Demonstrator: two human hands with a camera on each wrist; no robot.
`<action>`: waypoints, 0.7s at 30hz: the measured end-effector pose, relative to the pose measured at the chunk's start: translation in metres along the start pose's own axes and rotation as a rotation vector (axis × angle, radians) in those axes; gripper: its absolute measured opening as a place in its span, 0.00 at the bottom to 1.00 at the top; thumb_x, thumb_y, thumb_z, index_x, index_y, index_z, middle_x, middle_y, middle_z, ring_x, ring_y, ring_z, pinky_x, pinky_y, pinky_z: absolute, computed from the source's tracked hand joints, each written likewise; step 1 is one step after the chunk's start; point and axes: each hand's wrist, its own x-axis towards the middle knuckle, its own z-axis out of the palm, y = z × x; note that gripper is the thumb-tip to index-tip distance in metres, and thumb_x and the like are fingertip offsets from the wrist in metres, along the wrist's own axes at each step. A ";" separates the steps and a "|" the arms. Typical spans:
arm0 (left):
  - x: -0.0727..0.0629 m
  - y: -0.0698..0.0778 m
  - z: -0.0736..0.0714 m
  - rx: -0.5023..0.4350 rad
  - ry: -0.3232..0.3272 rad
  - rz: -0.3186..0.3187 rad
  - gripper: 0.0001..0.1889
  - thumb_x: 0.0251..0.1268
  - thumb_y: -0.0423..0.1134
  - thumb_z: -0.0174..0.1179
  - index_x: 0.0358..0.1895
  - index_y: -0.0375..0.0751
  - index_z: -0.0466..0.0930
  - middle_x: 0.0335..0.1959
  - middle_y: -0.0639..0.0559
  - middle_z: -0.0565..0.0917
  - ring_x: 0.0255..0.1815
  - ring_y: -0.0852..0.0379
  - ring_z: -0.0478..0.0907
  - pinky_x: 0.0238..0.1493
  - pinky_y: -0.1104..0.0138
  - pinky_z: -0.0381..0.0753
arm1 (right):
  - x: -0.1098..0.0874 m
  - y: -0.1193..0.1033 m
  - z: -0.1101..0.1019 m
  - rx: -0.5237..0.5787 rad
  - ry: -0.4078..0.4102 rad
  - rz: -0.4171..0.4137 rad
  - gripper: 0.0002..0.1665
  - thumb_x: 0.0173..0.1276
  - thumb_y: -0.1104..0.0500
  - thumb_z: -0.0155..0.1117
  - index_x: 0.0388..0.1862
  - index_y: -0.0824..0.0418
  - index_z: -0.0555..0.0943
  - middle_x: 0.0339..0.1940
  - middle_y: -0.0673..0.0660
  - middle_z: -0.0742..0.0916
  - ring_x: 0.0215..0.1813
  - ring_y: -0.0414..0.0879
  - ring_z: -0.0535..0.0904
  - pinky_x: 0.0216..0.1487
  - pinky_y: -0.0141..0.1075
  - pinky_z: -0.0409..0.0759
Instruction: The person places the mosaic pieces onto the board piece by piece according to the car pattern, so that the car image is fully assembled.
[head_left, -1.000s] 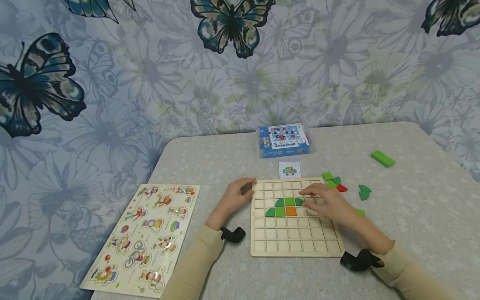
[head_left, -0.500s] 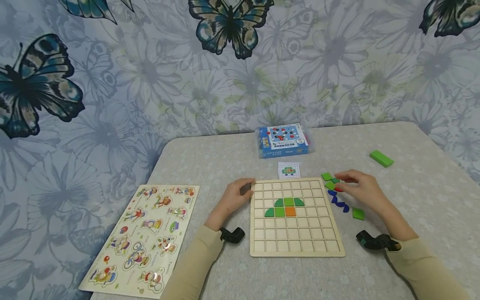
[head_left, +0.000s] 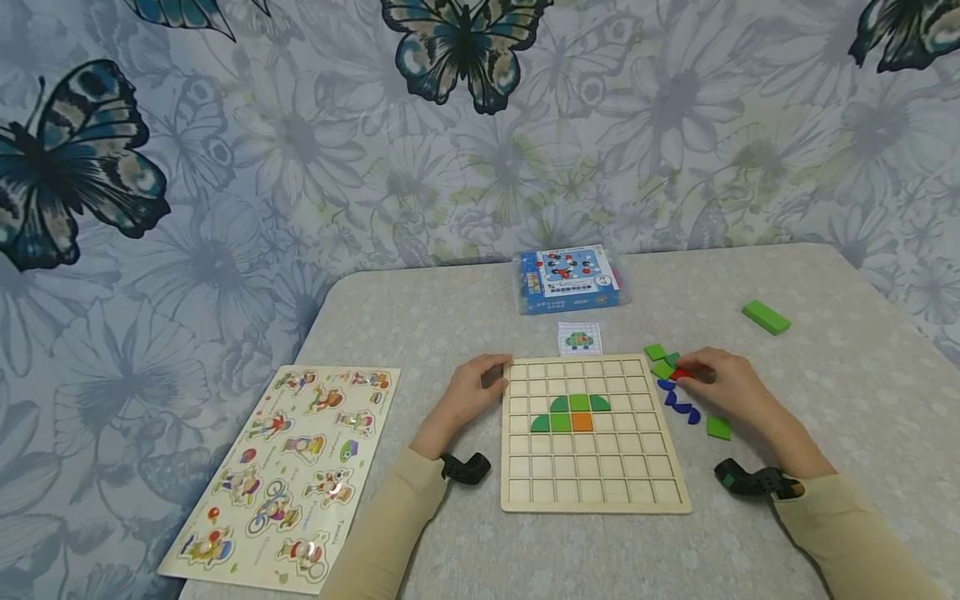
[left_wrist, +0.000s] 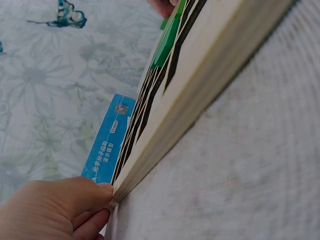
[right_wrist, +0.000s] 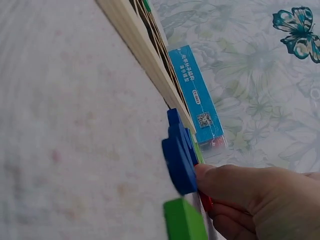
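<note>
A wooden grid board (head_left: 595, 492) lies on the table. Set in its cells are green square and rounded pieces (head_left: 560, 422) and an orange square (head_left: 582, 422). My left hand (head_left: 468, 396) holds the board's far left corner, its thumb at the edge in the left wrist view. Beyond the board's right side, my right hand (head_left: 723, 387) pinches a small red block (head_left: 681, 374) between thumb and fingers. Several blue half-round pieces (right_wrist: 180, 162) lie just beside the thumb in the right wrist view. Green pieces (head_left: 655, 352) lie close by, and a green square (head_left: 718, 428) sits nearer the wrist.
A small pattern card (head_left: 579, 339) with a car drawn on a grid lies behind the board. Farther back is a blue box (head_left: 570, 279). A green bar (head_left: 766, 317) lies at the right rear. On the left rests a picture puzzle board (head_left: 300, 425).
My right hand has left the green rounded piece on the board and moved right to the loose pieces, taking hold of the red block. The left hand stays at the corner.
</note>
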 end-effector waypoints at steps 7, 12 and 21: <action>0.000 0.000 0.000 -0.002 0.002 -0.003 0.21 0.65 0.35 0.60 0.61 0.38 0.75 0.58 0.44 0.76 0.61 0.48 0.71 0.61 0.59 0.71 | 0.001 0.002 0.005 -0.025 0.050 -0.054 0.12 0.63 0.65 0.65 0.44 0.69 0.83 0.39 0.61 0.84 0.42 0.57 0.80 0.42 0.51 0.80; 0.000 0.002 0.000 0.007 0.001 -0.015 0.21 0.65 0.36 0.60 0.61 0.39 0.75 0.58 0.45 0.77 0.62 0.49 0.70 0.61 0.60 0.70 | -0.001 0.002 0.003 0.030 0.077 -0.001 0.10 0.67 0.65 0.59 0.44 0.69 0.82 0.41 0.63 0.84 0.41 0.57 0.81 0.41 0.50 0.80; 0.000 0.003 -0.001 0.024 -0.001 -0.004 0.21 0.65 0.36 0.60 0.61 0.39 0.75 0.58 0.45 0.77 0.62 0.48 0.70 0.62 0.59 0.69 | -0.003 0.004 0.001 0.049 0.125 0.097 0.13 0.70 0.61 0.58 0.47 0.69 0.82 0.42 0.65 0.84 0.43 0.58 0.78 0.43 0.52 0.76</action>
